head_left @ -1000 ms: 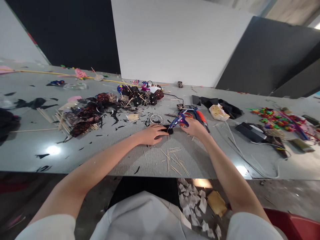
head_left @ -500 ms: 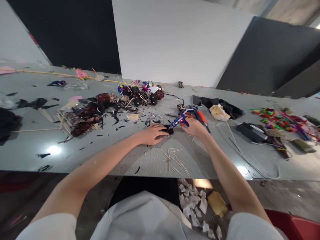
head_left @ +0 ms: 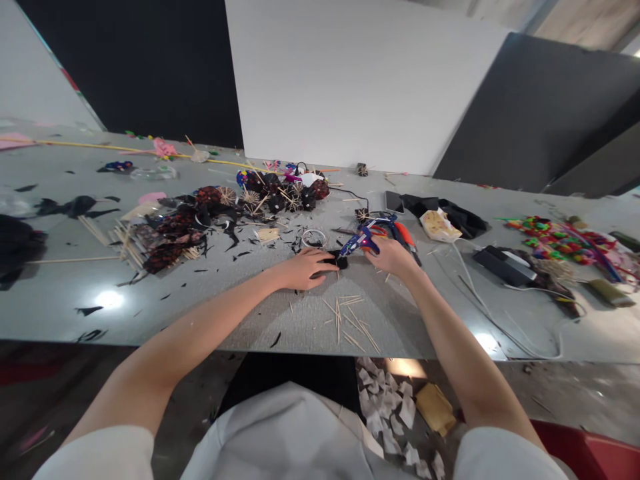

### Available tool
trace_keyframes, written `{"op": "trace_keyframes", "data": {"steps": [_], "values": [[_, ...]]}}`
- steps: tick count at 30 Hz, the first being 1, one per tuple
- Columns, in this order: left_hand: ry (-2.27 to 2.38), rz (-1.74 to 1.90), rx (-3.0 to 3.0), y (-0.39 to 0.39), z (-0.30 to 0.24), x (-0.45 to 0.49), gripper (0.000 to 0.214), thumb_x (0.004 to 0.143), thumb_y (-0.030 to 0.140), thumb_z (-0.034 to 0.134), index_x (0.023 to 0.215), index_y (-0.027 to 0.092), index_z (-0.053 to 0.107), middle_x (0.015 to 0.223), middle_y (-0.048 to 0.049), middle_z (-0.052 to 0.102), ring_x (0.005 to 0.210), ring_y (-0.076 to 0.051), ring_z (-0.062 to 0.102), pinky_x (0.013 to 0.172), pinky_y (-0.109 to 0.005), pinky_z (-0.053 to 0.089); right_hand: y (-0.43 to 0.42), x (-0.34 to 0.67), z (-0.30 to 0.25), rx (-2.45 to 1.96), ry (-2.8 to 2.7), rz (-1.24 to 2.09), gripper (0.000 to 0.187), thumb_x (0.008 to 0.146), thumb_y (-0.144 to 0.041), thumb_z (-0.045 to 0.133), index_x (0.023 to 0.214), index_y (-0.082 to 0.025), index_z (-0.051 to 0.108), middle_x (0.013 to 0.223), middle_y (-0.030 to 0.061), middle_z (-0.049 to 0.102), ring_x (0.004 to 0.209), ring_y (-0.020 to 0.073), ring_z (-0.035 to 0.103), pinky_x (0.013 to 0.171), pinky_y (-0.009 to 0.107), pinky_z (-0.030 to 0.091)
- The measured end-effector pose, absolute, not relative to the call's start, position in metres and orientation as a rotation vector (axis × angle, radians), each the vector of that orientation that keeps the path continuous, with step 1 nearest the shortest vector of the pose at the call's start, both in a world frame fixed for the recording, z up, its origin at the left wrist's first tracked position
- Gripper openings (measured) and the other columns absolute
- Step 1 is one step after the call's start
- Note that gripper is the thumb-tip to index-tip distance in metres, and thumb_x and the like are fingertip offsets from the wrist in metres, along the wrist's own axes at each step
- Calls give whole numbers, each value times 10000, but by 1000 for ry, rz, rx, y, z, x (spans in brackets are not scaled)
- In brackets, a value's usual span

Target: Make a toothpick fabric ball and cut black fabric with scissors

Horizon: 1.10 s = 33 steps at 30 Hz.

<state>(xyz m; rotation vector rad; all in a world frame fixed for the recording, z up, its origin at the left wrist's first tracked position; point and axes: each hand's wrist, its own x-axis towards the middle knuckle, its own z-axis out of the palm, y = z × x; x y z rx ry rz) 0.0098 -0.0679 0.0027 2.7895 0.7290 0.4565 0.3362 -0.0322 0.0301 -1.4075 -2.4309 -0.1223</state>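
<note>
My left hand (head_left: pixel 301 269) lies on the grey table (head_left: pixel 200 300), its fingers pressing down a small black piece (head_left: pixel 334 257). My right hand (head_left: pixel 393 256) grips a blue glue gun (head_left: pixel 358 242), whose nozzle points down-left at that black piece. A loose scatter of toothpicks (head_left: pixel 347 320) lies just in front of both hands. A clear tape ring (head_left: pixel 313 237) sits right behind my left hand.
A heap of dark fabric flowers and sticks (head_left: pixel 200 217) spreads across the left centre. Red-handled pliers (head_left: pixel 407 239), a phone (head_left: pixel 393 201), black cloth (head_left: pixel 450 212), a black power adapter (head_left: pixel 503 263) with white cables and bright pipe cleaners (head_left: pixel 555 240) lie to the right. Paper scraps (head_left: pixel 385 400) litter the floor.
</note>
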Motion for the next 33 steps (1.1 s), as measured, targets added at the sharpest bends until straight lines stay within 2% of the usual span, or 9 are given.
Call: {"op": "trace_keyframes", "data": {"steps": [5,12,33], "values": [[727,436,2791,-67,2,9,460,1063,369,427,1514,383,517,1619,-24,435,1512,-292,363,1258,-542,259,-31,337,30,-1399,-2443,-106,389,918,-278,615,1293,-182,650,1208,134,747,1118,327,694,977,386,524],[722,439,2792,-67,1,10,461,1059,362,430,1511,372,521,1619,-38,436,1517,-295,358,1255,-544,262,-31,338,30,-1402,-2444,-119,316,923,-277,608,1215,-177,676,1108,139,766,1039,314,713,936,372,529],[722,442,2790,-68,3,10,468,1055,371,424,1512,372,524,1623,-40,432,1515,-303,358,1256,-536,255,-32,339,35,-1361,-2461,-143,236,938,-281,564,1121,-184,679,1082,129,767,966,304,719,854,358,519]]}}
